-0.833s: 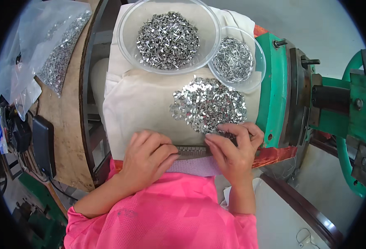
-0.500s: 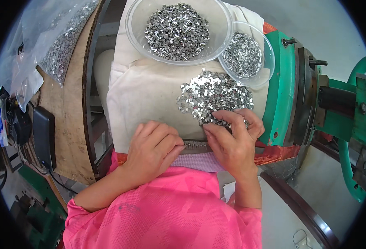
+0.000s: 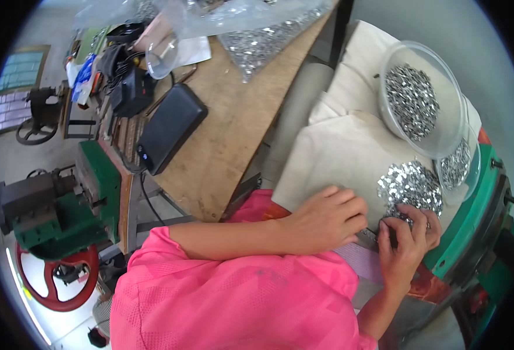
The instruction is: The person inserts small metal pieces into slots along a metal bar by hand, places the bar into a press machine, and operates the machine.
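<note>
My left hand [image 3: 334, 219] rests at the near edge of the cream cloth [image 3: 350, 149], fingers bent and pressed together; anything in its fingertips is hidden. Between my hands part of a narrow slotted metal strip [image 3: 369, 234] shows. My right hand [image 3: 407, 238] is bent over the near side of a loose pile of small shiny metal pieces [image 3: 409, 184]. Its thumb and forefinger tips come together, and what they pinch is too small to make out. Behind the pile stand a large clear plastic bowl [image 3: 390, 119] and a smaller clear tub [image 3: 472, 185], both holding small metal parts.
Left of the cloth is a wooden table [image 3: 233, 125] with a black power bank [image 3: 172, 128], cables and a clear bag of metal pieces [image 3: 257, 44]. A green machine frame [image 3: 455, 248] borders the right. At far left stands a green machine with a red handwheel [image 3: 55, 277].
The view has swung left, so the cloth, bowls and hands now appear further right and more of the wooden table shows. Both hands stay about where they were by the strip and pile.
</note>
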`<state>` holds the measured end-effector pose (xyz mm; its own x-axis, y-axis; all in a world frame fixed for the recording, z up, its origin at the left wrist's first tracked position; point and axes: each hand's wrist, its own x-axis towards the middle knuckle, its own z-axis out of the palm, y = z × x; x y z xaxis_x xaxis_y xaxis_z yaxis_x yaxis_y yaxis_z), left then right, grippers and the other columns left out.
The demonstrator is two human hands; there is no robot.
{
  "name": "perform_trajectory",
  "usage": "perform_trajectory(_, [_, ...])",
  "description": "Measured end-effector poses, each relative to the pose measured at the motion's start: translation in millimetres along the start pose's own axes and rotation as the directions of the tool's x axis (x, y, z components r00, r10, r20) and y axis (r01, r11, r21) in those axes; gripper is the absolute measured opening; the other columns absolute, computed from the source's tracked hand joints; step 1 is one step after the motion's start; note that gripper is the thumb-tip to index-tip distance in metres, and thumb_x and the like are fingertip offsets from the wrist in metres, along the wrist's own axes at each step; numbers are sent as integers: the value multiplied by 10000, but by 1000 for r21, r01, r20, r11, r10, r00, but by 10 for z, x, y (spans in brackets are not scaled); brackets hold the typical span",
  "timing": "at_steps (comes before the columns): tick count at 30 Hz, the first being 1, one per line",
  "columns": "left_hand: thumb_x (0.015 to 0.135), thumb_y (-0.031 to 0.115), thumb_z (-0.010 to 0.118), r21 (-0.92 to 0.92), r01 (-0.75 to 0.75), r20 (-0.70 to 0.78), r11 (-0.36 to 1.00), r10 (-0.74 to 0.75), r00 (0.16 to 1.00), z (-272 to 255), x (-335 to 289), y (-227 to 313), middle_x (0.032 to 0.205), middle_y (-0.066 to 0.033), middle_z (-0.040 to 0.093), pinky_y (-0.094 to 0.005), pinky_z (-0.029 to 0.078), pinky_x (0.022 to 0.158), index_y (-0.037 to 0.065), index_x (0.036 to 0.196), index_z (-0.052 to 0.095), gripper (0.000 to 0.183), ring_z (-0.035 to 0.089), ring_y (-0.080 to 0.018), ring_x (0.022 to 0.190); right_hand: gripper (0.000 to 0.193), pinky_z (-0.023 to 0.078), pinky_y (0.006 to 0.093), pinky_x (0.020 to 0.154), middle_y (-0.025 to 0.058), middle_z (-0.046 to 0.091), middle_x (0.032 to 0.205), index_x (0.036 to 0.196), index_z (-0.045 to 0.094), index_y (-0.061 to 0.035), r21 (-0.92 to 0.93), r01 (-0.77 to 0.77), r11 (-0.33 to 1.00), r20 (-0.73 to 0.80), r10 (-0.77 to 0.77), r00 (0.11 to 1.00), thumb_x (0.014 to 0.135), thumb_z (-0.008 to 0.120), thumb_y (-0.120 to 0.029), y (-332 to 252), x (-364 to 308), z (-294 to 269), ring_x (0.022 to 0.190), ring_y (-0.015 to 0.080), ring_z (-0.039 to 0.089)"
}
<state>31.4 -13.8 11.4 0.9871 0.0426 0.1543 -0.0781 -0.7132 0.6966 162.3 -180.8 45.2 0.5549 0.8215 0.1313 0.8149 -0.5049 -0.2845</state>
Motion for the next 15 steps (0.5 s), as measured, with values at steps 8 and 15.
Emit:
perform_trajectory(8, [743, 247, 771, -51, -35, -74, 998, 31, 997, 37, 7, -32, 1045, -38, 553, -361, 404, 827, 93, 958, 631, 299, 527, -225, 983, 61, 325, 467, 1020, 32, 640, 1143, 843, 693, -135, 29, -45, 999, -45, 47, 998, 803, 735, -157, 167, -301, -141, 1177, 340, 431])
perform_trajectory(15, [717, 203, 801, -46, 24, -40, 999, -26, 999, -98, -49, -53, 1037, -60, 609, -404, 418, 790, 92, 1001, 663, 334, 574, -266, 916, 170, 335, 409, 1009, -8, 663, 1114, 862, 712, -153, 156, -112, 981, -50, 122, 991, 725, 787, -87, 47, -355, -73, 1164, 304, 449])
